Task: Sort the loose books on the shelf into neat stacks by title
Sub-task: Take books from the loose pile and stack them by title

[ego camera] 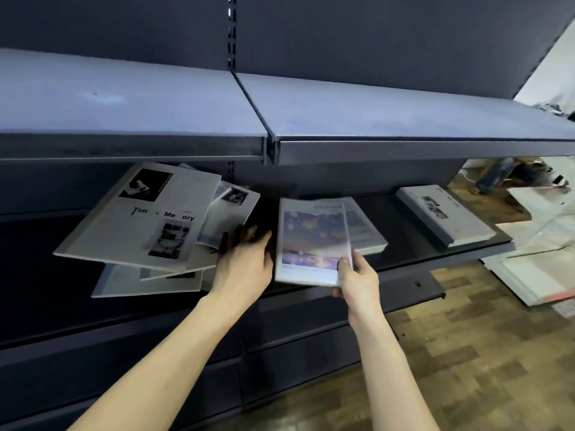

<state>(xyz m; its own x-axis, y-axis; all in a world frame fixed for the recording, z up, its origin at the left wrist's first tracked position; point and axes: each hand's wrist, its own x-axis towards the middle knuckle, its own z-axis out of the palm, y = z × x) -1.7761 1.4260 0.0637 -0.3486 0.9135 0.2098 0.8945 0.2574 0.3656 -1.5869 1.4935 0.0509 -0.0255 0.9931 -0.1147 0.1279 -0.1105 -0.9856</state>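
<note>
On the middle shelf [404,275], a loose pile of grey books lies at the left, topped by a large one [140,216] with black-and-white photos on its cover. My left hand [245,259] reaches to the right edge of that pile, fingers extended in the shadow. My right hand [354,275] pinches the lower right corner of a white book [311,241] with a purple-blue picture, held tilted over a low stack of similar books [367,231]. Farther right sits a neat stack of grey books [445,216].
The upper shelf [373,119] overhangs the books closely. Dark shelf panels run below. At the right, past the shelf end, white boards [541,275] lie on a patterned wooden floor [466,353] with clutter behind.
</note>
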